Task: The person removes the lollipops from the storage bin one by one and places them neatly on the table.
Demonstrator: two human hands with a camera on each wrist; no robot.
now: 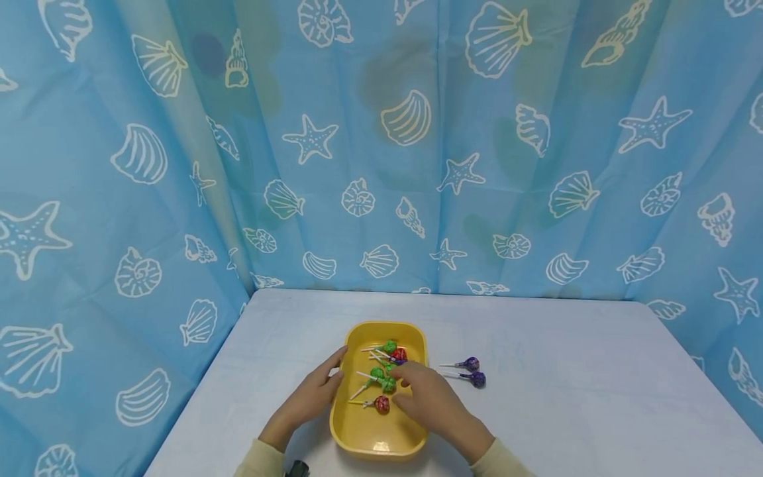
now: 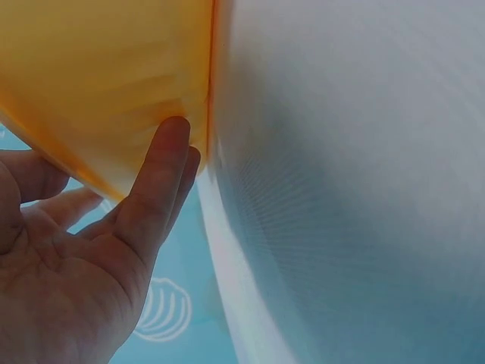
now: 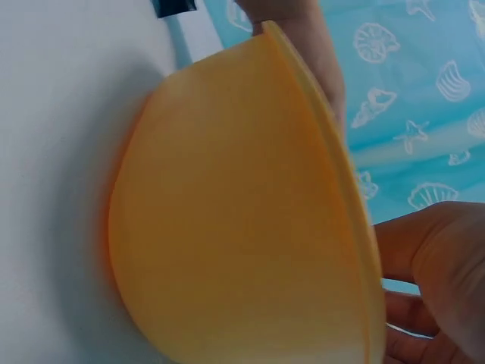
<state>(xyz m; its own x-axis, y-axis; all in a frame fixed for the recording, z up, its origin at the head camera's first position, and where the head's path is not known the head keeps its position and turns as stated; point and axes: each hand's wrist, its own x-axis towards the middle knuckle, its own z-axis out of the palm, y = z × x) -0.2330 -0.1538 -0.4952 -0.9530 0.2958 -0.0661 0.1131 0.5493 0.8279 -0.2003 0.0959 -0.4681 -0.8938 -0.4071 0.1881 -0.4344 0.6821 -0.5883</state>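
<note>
A yellow tray (image 1: 379,434) stands on the white table, holding several wrapped lollipops. Green lollipops (image 1: 377,373) lie in its middle, and a red one (image 1: 382,405) lies nearer the front. Another red lollipop (image 1: 398,356) is farther back, partly overlapped by others. My left hand (image 1: 312,395) rests against the tray's left side; in the left wrist view its straight fingers (image 2: 161,178) touch the outer wall. Over the right rim, my right hand (image 1: 434,399) reaches into the tray, thumb and forefinger apart beside a green lollipop head (image 1: 388,385). The rim hides its fingertips in the right wrist view.
Two purple lollipops (image 1: 475,379) lie on the white tabletop (image 1: 566,391), right of the tray. A small black object (image 1: 298,469) sits at the front edge by the left sleeve. A blue shell-print curtain (image 1: 369,165) hangs behind the table and along its sides.
</note>
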